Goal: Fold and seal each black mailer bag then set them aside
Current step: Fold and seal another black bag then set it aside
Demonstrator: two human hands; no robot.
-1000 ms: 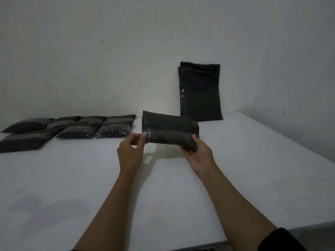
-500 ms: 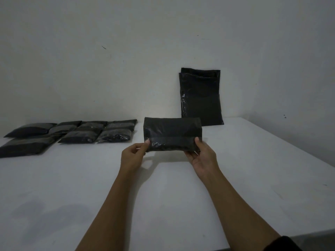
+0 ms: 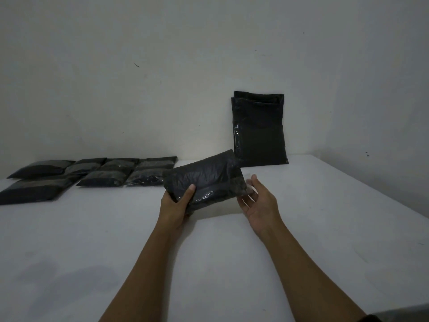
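Held above the white table (image 3: pixel 232 263) at the frame's centre, the folded black mailer bag (image 3: pixel 204 180) runs its long axis from lower left up to upper right. The left hand (image 3: pixel 175 205) grips its lower-left end, thumb on top. The right hand (image 3: pixel 260 201) lies slack and empty just beside the upper-right end. The row of finished bags (image 3: pixel 92 173) waits at middle left, on the gripping hand's side, so that hand looks best placed to carry it over.
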